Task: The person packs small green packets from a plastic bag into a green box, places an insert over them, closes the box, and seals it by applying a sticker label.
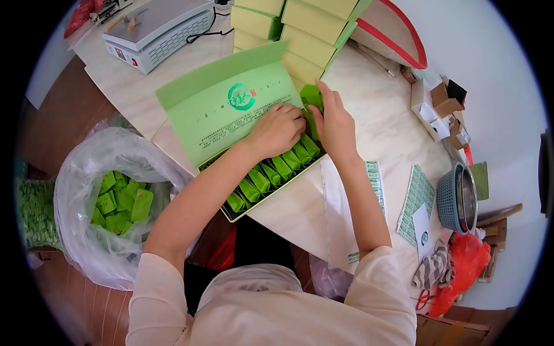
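Observation:
An opened green gift box stands on the table in front of me, its printed lid tilted back. Inside, green foil packets are lined up in a row. My right hand pinches one green packet upright at the box's right end, between thumb and fingers. Reaching across the box, my left hand has its fingers curled down at the packets near that same end. Its fingertips are hidden, so what they grip cannot be made out.
Stacked green boxes stand behind the lid. At left, a plastic-lined bin holds loose green packets. A sealing machine sits at the back left. Sticker sheets, a blue basket and red scissors lie at right.

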`<state>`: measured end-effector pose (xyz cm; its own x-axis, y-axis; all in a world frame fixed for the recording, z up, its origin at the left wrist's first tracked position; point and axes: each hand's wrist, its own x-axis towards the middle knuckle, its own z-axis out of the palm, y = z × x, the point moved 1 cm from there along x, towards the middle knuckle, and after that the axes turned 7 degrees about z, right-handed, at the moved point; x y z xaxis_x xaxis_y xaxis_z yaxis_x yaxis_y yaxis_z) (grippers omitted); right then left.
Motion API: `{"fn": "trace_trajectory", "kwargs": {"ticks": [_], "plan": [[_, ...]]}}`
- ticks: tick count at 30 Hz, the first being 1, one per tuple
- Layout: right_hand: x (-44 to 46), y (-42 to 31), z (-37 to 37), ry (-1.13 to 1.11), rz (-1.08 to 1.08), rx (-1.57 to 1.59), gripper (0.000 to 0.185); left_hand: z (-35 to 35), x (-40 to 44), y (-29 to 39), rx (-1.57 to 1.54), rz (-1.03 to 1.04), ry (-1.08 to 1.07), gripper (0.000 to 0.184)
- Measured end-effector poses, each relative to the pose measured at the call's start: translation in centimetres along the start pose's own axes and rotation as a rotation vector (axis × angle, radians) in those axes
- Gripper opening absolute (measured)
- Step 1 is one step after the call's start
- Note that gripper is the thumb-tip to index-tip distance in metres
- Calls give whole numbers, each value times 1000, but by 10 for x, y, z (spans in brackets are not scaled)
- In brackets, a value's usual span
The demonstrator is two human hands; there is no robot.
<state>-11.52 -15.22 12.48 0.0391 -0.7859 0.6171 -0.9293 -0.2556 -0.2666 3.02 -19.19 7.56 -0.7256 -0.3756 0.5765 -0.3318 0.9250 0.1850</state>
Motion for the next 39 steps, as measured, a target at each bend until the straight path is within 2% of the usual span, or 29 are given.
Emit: {"fn": "trace_trajectory", "kwargs": {"ticks": [4, 7, 9, 13, 15, 16, 18, 19, 21, 22, 24, 25, 26, 27, 28, 30, 32, 34, 35, 37, 38, 39], "plan": [[-12, -3, -4, -169, -5, -57, 48, -1, -2, -1, 28, -30, -15, 11], [-7, 1, -13, -277, -4, 3, 44, -4, -2, -4, 9, -131, -13, 8], [-3, 4, -15, -424, -16, -2, 40, -5, -1, -6, 88, -43, 29, 9], [5, 7, -11, -567, -15, -109, 38, -1, -1, -7, 129, -51, 1, 8], [6, 8, -5, -691, 64, -117, 40, -3, -2, -6, 69, -23, 70, 9], [3, 9, 1, -694, 54, -119, 40, -6, -2, -7, 73, -30, 75, 9], [-5, 14, 19, -351, -144, -243, 54, -16, -1, -9, -221, -267, 171, 13], [-9, 18, 31, -352, -145, -243, 54, -23, -1, -7, -221, -267, 172, 13], [-16, 25, 50, -349, -6, -157, 71, -41, -9, -5, -281, -375, 408, 20], [-18, 24, 52, -355, 7, -157, 71, -51, -15, -1, -290, -376, 398, 20], [-18, 21, 50, -378, 6, -140, 76, -69, -32, 9, -241, -362, 184, 32], [-18, 21, 48, -370, 9, -113, 73, -71, -42, 16, -249, -355, 173, 32], [-17, 21, 47, -366, 23, -116, 73, -71, -52, 27, -130, -282, 49, 40], [-16, 21, 47, -422, 88, -46, 71, -71, -63, 37, -12, -208, -72, 49], [-17, 21, 46, -476, 152, 25, 70, -67, -75, 45, -21, -199, -78, 49], [-19, 14, 44, -489, 223, 24, 68, -55, -93, 57, 9, -141, -307, 61], [-23, 15, 42, -501, 289, 24, 66, -56, -94, 49, 18, -124, -354, 64], [-33, 19, 38, -454, 469, 290, 63, -58, -94, 32, -2, -75, -347, 64], [-36, 27, 43, -442, 486, 286, 63, -62, -91, 26, -13, -50, -383, 65], [-37, 36, 41, -454, 341, 444, 56, -62, -88, 21, 9, -15, -408, 65], [-39, 31, 34, -534, 491, 297, 51, -62, -86, 24, 29, -3, -417, 65], [-40, 23, 36, -488, 520, 66, 47, -63, -83, 27, 20, -31, -445, 65]]}}
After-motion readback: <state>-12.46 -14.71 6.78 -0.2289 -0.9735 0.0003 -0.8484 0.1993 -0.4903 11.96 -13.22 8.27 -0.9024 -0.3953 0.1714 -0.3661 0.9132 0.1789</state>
